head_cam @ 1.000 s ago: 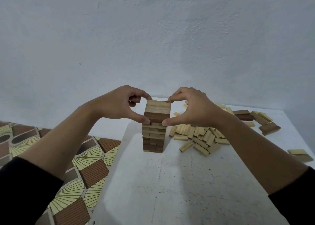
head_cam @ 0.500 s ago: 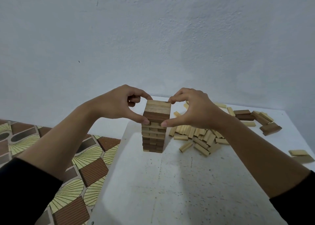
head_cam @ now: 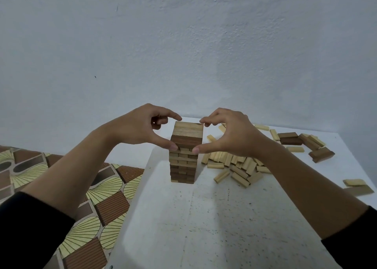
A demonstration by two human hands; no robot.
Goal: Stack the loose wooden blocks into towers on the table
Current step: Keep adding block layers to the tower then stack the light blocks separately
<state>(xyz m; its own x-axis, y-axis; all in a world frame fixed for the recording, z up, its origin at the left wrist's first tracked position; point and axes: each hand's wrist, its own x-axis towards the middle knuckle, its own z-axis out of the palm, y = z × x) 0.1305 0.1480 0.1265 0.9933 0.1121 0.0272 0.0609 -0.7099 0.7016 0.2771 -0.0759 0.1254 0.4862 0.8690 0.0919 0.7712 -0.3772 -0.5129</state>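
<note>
A tower of light and dark wooden blocks (head_cam: 184,158) stands on the white table (head_cam: 204,228), near its left edge. My left hand (head_cam: 140,128) pinches the tower's top layers from the left, thumb at the front and index finger at the back corner. My right hand (head_cam: 230,134) mirrors that grip from the right. A pile of several loose light blocks (head_cam: 236,164) lies just right of the tower, partly hidden behind my right hand.
Dark and light blocks (head_cam: 289,138) lie scattered at the table's far right, and a dark pair (head_cam: 321,154) sits beside them. Two flat light blocks (head_cam: 355,185) rest near the right edge. Patterned flooring (head_cam: 61,187) lies to the left, below the table. A plain wall stands behind.
Both hands stay on the tower's top layers in the same pinch. Only tiny shifts of the fingers show.
</note>
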